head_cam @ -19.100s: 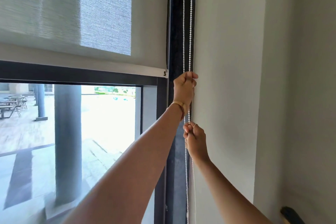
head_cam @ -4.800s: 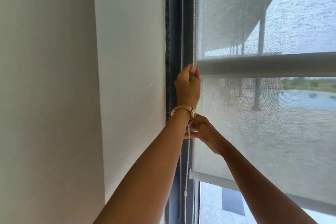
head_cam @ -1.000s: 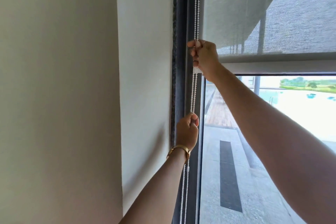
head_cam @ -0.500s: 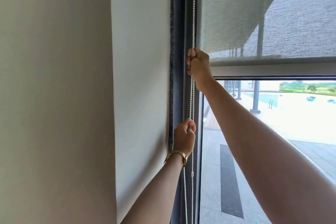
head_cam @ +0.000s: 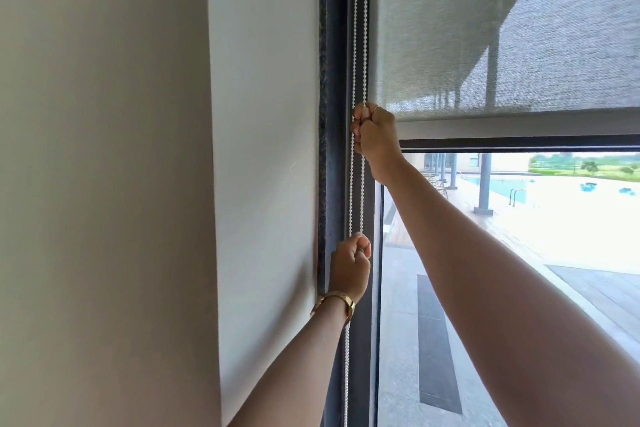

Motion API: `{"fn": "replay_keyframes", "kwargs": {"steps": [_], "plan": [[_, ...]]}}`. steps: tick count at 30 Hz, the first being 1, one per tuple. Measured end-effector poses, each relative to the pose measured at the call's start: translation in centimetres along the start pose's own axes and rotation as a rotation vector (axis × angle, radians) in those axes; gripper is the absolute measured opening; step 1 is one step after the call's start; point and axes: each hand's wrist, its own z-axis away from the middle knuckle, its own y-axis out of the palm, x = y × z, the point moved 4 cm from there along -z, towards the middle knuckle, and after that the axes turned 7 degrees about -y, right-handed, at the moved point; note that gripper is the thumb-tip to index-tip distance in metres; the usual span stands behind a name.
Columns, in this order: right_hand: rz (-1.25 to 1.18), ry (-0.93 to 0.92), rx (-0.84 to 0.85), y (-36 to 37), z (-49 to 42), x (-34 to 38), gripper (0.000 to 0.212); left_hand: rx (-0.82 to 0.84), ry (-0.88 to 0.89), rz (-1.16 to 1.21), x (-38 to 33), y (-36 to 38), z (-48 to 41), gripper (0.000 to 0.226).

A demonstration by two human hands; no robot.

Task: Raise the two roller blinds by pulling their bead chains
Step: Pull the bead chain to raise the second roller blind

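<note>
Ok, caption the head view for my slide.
Both hands grip the bead chain, right hand above left hand, with the roller blind partly raised.

Your grey roller blind [head_cam: 485, 28] hangs partly raised; its white bead chain [head_cam: 356, 28] runs vertically beside it.

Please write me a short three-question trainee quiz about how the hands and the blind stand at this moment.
1. True or false: both hands grip the bead chain.
2. Which hand is higher? A) left hand B) right hand
3. Fill in: the bracelet is on the ___ wrist.

Key: 1 true; 2 B, level with the blind's bottom bar; 3 left.
</note>
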Motion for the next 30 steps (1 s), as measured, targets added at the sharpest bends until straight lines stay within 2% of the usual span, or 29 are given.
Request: {"fn": "replay_keyframes", "kwargs": {"steps": [30], "plan": [[-0.026,-0.008,-0.046,0.2,1.5,0.2,0.023,0.005,0.002,-0.059,-0.5,-0.8,1.6,0.019]]}}
